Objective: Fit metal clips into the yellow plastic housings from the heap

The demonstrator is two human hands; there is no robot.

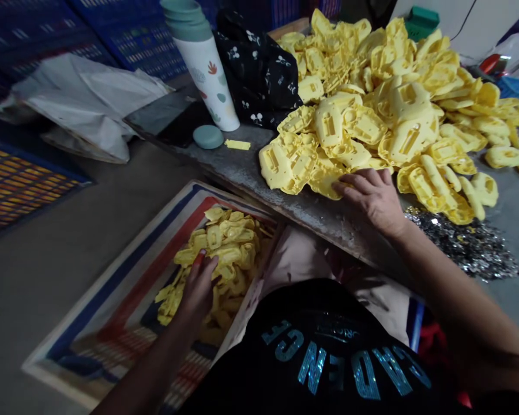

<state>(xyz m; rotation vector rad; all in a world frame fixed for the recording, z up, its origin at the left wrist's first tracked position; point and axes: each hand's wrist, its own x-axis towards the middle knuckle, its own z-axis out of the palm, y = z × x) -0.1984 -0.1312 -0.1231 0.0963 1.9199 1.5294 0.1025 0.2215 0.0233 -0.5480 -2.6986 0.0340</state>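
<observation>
My left hand (200, 283) hangs over the crate with thumb and finger apart and no piece visible between them. Something red covers the tip of one digit. Below it lies a heap of yellow plastic shells (225, 253). On the table, my right hand (374, 202) bends its fingers over a yellow plastic shell (326, 177) at the near edge of a large pile (372, 115); the fingertips are partly hidden. Many shells have rectangular slots. Small shiny metal pieces (467, 245) lie in a mound beside my right forearm.
The crate (134, 242) has a striped lining and stands low, left of my lap. A white patterned bottle (211, 80), a green lid (208, 136), a yellow strip (237, 144) and a black patterned bag (259, 75) occupy the table's left end. Blue crates (21, 167) stand at left.
</observation>
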